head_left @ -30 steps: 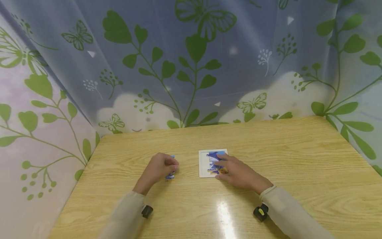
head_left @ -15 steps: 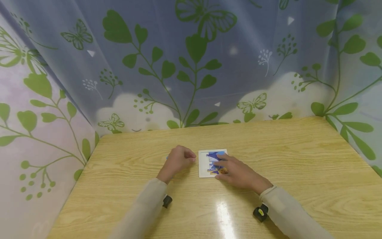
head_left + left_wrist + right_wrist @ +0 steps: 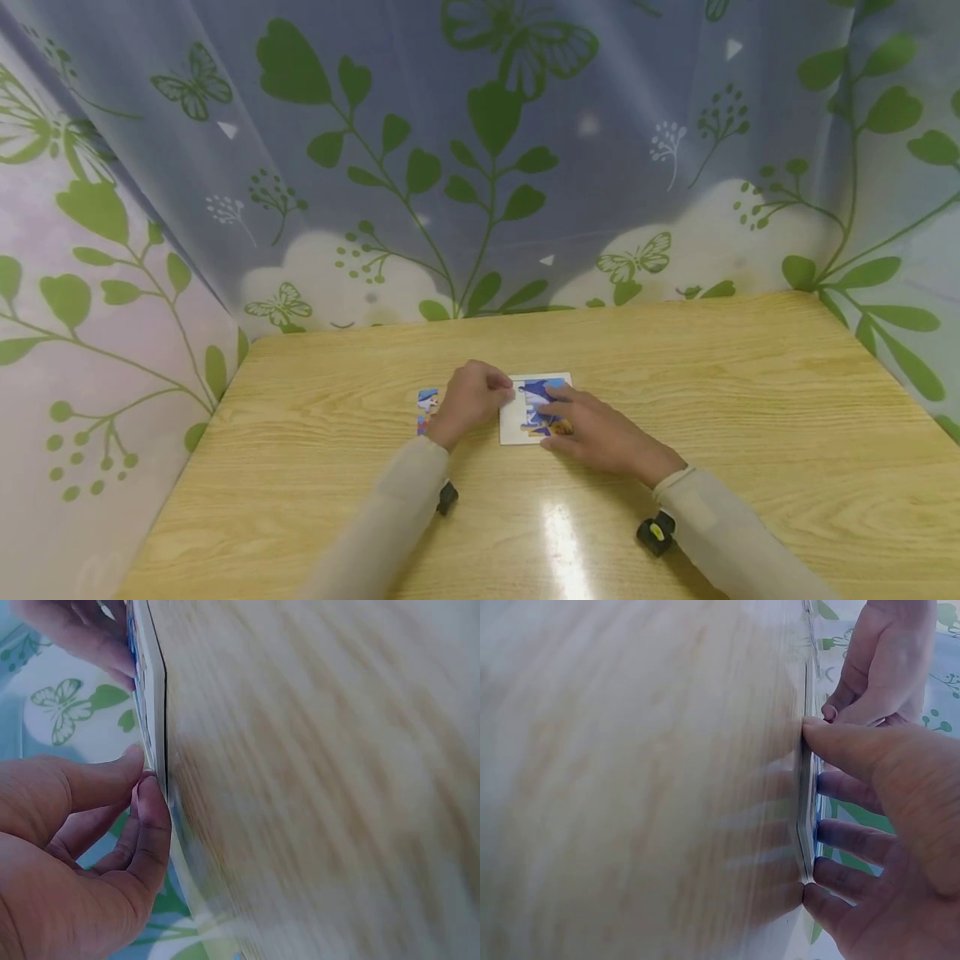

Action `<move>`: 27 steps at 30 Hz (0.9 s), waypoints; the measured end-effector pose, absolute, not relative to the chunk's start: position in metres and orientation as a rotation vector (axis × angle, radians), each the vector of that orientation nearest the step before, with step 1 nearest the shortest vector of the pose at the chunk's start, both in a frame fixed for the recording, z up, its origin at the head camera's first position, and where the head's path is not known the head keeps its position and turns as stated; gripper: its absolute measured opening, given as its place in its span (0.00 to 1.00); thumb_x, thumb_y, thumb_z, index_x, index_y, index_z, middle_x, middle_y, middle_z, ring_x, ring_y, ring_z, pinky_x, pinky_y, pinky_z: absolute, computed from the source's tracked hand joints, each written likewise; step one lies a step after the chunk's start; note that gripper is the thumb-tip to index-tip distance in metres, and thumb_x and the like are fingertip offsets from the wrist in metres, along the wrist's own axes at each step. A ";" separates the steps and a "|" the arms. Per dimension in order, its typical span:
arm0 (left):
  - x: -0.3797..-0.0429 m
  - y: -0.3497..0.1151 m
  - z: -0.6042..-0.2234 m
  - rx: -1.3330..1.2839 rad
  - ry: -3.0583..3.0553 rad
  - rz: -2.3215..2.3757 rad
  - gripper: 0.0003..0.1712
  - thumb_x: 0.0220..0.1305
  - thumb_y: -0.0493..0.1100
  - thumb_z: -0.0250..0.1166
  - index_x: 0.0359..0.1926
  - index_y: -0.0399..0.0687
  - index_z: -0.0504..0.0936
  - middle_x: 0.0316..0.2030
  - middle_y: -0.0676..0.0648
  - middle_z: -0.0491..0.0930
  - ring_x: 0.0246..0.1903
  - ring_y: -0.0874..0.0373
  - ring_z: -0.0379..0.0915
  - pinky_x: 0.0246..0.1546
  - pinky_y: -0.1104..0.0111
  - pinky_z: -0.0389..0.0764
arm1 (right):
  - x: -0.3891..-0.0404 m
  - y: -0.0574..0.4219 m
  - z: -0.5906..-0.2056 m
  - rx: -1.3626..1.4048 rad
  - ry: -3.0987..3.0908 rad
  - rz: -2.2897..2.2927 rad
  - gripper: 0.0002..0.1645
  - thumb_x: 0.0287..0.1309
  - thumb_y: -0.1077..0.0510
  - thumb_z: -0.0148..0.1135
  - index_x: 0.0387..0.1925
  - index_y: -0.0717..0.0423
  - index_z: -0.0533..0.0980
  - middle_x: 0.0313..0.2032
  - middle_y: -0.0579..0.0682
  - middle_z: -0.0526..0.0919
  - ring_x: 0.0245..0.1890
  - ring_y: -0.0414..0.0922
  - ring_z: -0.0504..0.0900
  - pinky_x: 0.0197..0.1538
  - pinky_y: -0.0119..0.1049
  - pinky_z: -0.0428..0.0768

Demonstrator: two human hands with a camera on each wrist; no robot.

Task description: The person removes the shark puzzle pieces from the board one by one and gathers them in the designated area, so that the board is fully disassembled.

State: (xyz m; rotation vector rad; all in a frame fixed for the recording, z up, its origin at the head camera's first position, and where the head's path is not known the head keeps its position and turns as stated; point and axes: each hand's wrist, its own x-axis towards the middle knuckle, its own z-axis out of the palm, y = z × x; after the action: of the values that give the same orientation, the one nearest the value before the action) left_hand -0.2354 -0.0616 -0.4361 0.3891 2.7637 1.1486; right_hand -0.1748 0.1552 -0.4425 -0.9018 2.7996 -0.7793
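Note:
A square jigsaw puzzle (image 3: 512,427) in a white tray lies mid-table, its right part filled with blue and orange pieces and its left part bare white. Over the tray's upper left, my left hand (image 3: 474,402) pinches a small puzzle piece, mostly hidden by thumb and fingertips. In the left wrist view these fingertips (image 3: 154,799) are right at the tray's edge. My right hand (image 3: 600,429) rests on the filled side with fingers spread and fairly straight. The right wrist view shows its thumb (image 3: 847,746) at the tray's edge.
Loose puzzle pieces (image 3: 427,402) lie left of the tray, partly covered by my left hand and wrist. The wooden table (image 3: 712,358) meets a leaf-and-butterfly patterned curtain (image 3: 405,167) at the back and sides.
My left hand has moved right from the loose pieces to the tray's upper left, uncovering some of those pieces. The right hand has stayed on the puzzle.

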 end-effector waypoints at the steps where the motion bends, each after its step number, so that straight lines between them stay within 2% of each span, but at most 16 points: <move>1: -0.236 -0.060 -0.436 0.396 2.765 1.147 0.05 0.61 0.35 0.72 0.38 0.39 0.89 0.33 0.46 0.87 0.35 0.55 0.81 0.40 0.64 0.83 | -0.175 0.155 -0.443 -0.899 2.799 -0.780 0.28 0.68 0.52 0.65 0.62 0.66 0.76 0.69 0.69 0.67 0.70 0.66 0.64 0.68 0.60 0.67; 15: -0.235 -0.043 -0.433 0.319 2.800 1.085 0.06 0.57 0.35 0.76 0.36 0.39 0.88 0.31 0.47 0.86 0.31 0.57 0.81 0.36 0.69 0.83 | -0.172 0.156 -0.444 -0.940 2.835 -0.696 0.31 0.70 0.51 0.63 0.65 0.67 0.73 0.70 0.71 0.64 0.71 0.68 0.62 0.67 0.59 0.68; 27: -0.237 -0.043 -0.435 0.271 2.790 1.092 0.06 0.57 0.36 0.76 0.36 0.41 0.89 0.30 0.48 0.86 0.31 0.58 0.81 0.36 0.68 0.83 | -0.168 0.160 -0.441 -0.938 2.883 -0.606 0.29 0.69 0.52 0.63 0.64 0.66 0.74 0.69 0.70 0.67 0.68 0.68 0.66 0.66 0.59 0.70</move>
State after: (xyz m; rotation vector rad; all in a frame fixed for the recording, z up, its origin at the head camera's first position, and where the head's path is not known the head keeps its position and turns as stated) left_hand -0.2366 -0.0431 -0.4346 0.2707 2.7897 1.0925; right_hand -0.1684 0.1595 -0.4415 -0.9384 2.8830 -0.6059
